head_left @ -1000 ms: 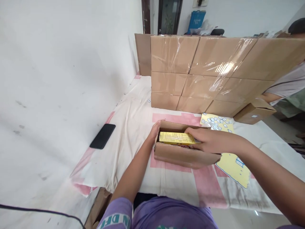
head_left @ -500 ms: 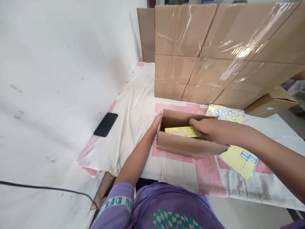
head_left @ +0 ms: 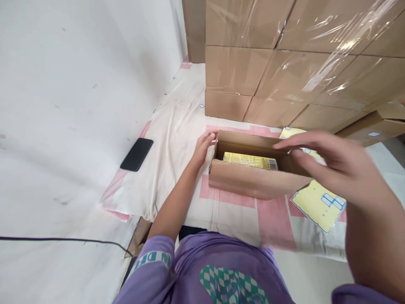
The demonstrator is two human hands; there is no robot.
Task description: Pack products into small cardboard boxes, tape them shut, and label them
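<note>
An open cardboard box (head_left: 253, 183) lies on the cloth-covered table in front of me. A yellow packet (head_left: 249, 161) lies flat inside it. My left hand (head_left: 204, 145) rests against the box's left end, fingers curled on the corner. My right hand (head_left: 335, 166) hovers above the box's right end, raised clear of it, fingers stretched out and holding nothing.
A wall of plastic-wrapped cardboard cartons (head_left: 284, 63) stands behind the box. A black phone (head_left: 136, 154) lies at the left on the cloth. A yellow sticker sheet (head_left: 319, 204) lies right of the box. A small closed carton (head_left: 370, 126) sits at far right.
My right hand has let go of the yellow packet, which now lies in the box, and has lifted up and out. My view has tipped downward.
</note>
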